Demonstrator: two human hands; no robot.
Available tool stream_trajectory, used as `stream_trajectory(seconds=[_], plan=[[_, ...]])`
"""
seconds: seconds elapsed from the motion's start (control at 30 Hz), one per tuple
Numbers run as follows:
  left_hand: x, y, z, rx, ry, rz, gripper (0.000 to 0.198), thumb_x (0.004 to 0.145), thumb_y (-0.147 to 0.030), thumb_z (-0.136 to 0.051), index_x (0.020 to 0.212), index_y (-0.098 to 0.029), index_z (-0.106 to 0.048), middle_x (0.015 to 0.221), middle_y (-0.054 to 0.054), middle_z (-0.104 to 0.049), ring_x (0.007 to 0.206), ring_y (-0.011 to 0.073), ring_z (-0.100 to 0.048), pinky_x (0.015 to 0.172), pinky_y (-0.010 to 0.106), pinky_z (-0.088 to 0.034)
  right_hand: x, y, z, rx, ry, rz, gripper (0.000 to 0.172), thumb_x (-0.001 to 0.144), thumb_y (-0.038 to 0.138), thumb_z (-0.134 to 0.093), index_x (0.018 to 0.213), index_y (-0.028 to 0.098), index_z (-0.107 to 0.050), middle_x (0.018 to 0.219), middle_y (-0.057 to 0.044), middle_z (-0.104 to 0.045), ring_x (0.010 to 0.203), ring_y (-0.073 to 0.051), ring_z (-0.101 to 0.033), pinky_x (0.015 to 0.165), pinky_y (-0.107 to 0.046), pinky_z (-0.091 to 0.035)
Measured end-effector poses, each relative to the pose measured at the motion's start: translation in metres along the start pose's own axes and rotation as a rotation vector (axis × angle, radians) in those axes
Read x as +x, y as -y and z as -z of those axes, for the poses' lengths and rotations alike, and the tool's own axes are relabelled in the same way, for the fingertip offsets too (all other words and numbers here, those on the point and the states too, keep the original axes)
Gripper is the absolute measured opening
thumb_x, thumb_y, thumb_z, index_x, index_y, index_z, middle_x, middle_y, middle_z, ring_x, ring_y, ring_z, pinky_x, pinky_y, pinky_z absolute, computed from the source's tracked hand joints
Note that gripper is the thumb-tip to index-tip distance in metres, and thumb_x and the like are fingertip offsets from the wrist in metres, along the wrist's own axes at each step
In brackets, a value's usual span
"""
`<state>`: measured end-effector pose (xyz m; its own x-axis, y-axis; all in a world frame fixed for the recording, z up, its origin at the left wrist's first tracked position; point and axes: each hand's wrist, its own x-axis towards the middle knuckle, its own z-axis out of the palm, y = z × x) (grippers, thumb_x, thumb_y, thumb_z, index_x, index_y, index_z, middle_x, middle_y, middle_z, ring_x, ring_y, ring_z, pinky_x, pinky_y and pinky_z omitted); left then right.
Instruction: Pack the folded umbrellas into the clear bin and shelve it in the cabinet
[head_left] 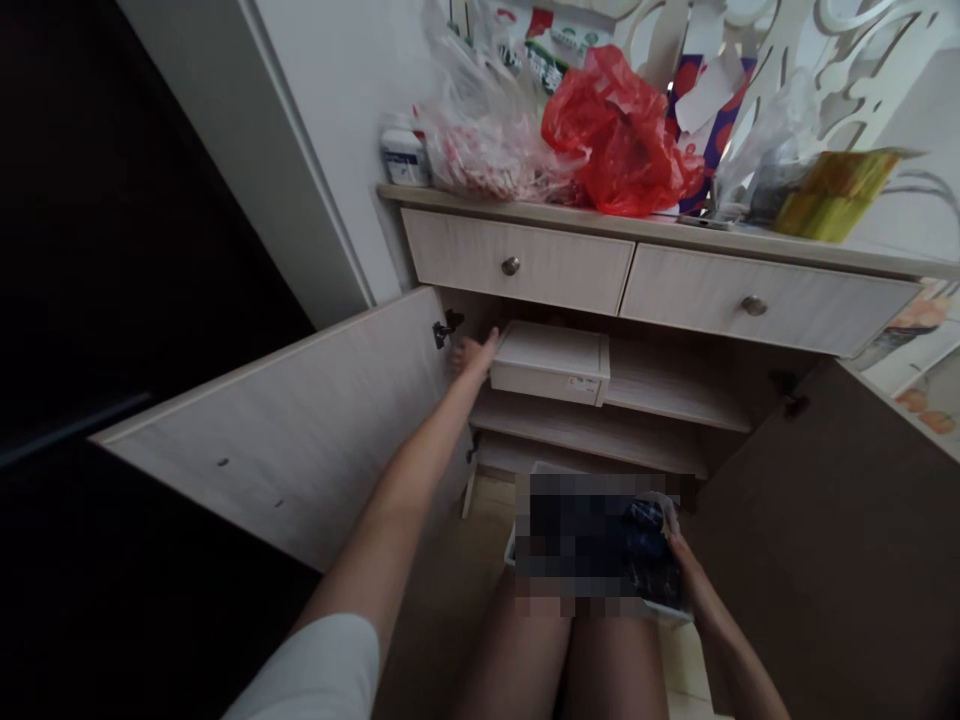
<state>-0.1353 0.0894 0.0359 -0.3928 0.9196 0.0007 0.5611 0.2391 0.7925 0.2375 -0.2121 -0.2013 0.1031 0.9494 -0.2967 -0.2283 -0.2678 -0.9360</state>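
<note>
My left hand reaches into the open cabinet and rests against the left end of a white box on the upper shelf; its fingers look closed on the box's end, partly hidden. My right hand is low at the right, gripping the right edge of a white box or tray with dark contents, which sits over my knees; a pixelated patch hides most of it.
Both cabinet doors stand open: the left door, the right door. Two shut drawers with knobs sit above. On the top lie a red plastic bag, clear bags and a yellow-green packet. A dark doorway lies left.
</note>
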Motion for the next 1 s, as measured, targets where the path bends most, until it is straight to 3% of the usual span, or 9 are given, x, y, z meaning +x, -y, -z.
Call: stream_trajectory(seconds=[0.07,0.13,0.23,0.33,0.47,0.53,0.63,0.83,1.0], plan=[[0.010,0.009,0.016,-0.114,0.211,0.188,0.079,0.090,-0.071,-0.047,0.147,-0.016,-0.047,0.148,0.028,-0.050,0.140,0.0424,-0.046,0.105,0.060,-0.045,-0.005,0.007,-0.005,0.050,-0.031,-0.026,0.073,0.077,0.072,-0.068,0.141,0.038,-0.059,0.141,-0.001,-0.063,0.137,-0.030,-0.053,0.112,-0.047,-0.044],[0.010,0.015,0.021,-0.188,0.404,0.246,0.079,0.082,-0.074,-0.057,0.140,-0.020,-0.055,0.135,0.026,-0.061,0.123,0.0422,-0.061,0.093,0.059,-0.053,-0.010,0.018,-0.013,0.075,-0.041,-0.029,0.072,0.077,0.068,-0.071,0.141,0.037,-0.060,0.143,-0.001,-0.062,0.137,-0.030,-0.053,0.113,-0.047,-0.044],[-0.001,0.017,0.018,-0.393,0.553,0.296,0.077,0.078,-0.074,-0.065,0.137,-0.026,-0.056,0.125,0.021,-0.066,0.109,0.0368,-0.068,0.086,0.056,-0.058,-0.021,0.034,-0.025,0.070,-0.091,-0.016,0.065,0.076,0.063,-0.073,0.134,0.033,-0.066,0.138,-0.001,-0.065,0.134,-0.031,-0.056,0.112,-0.047,-0.045],[-0.011,0.020,0.023,-0.629,0.518,0.292,0.065,0.082,-0.063,-0.070,0.136,-0.029,-0.054,0.122,0.016,-0.066,0.108,0.0313,-0.067,0.085,0.050,-0.061,-0.033,0.046,-0.030,0.071,-0.149,-0.038,0.058,0.072,0.061,-0.074,0.121,0.031,-0.073,0.122,-0.002,-0.074,0.125,-0.034,-0.063,0.104,-0.048,-0.052],[-0.014,0.040,0.059,-0.760,0.422,0.325,0.050,0.085,-0.049,-0.073,0.127,-0.026,-0.060,0.113,0.014,-0.068,0.106,0.0295,-0.068,0.087,0.048,-0.062,-0.048,0.064,-0.011,0.056,-0.262,-0.084,0.049,0.070,0.065,-0.068,0.102,0.029,-0.077,0.104,-0.004,-0.078,0.110,-0.039,-0.070,0.089,-0.051,-0.060],[-0.019,0.056,0.082,-0.793,0.423,0.339,0.045,0.085,-0.046,-0.074,0.122,-0.024,-0.062,0.107,0.013,-0.068,0.104,0.0298,-0.068,0.089,0.049,-0.061,-0.051,0.080,0.005,0.080,-0.337,-0.071,0.050,0.071,0.064,-0.066,0.104,0.027,-0.075,0.103,-0.007,-0.078,0.105,-0.039,-0.072,0.086,-0.052,-0.061],[-0.037,0.077,0.105,-0.818,0.446,0.353,0.040,0.088,-0.044,-0.070,0.121,-0.023,-0.064,0.101,0.013,-0.068,0.104,0.0299,-0.068,0.092,0.051,-0.060,-0.044,0.110,0.025,0.127,-0.422,0.069,0.053,0.077,0.059,-0.066,0.118,0.025,-0.071,0.107,-0.009,-0.078,0.103,-0.036,-0.073,0.085,-0.050,-0.062],[-0.081,0.092,0.105,-0.810,0.516,0.374,0.038,0.091,-0.044,-0.065,0.120,-0.020,-0.063,0.105,0.015,-0.068,0.106,0.0314,-0.067,0.093,0.056,-0.058,-0.010,0.165,0.021,0.219,-0.477,0.295,0.045,0.082,0.042,-0.068,0.123,0.023,-0.069,0.106,-0.004,-0.077,0.092,-0.026,-0.076,0.079,-0.041,-0.064],[-0.092,0.091,0.100,-0.830,0.504,0.350,0.035,0.089,-0.041,-0.068,0.118,-0.022,-0.064,0.108,0.015,-0.069,0.108,0.0304,-0.067,0.093,0.053,-0.059,-0.005,0.182,0.007,0.221,-0.474,0.342,0.044,0.083,0.034,-0.070,0.125,0.023,-0.069,0.109,-0.004,-0.077,0.093,-0.025,-0.075,0.080,-0.041,-0.064]])
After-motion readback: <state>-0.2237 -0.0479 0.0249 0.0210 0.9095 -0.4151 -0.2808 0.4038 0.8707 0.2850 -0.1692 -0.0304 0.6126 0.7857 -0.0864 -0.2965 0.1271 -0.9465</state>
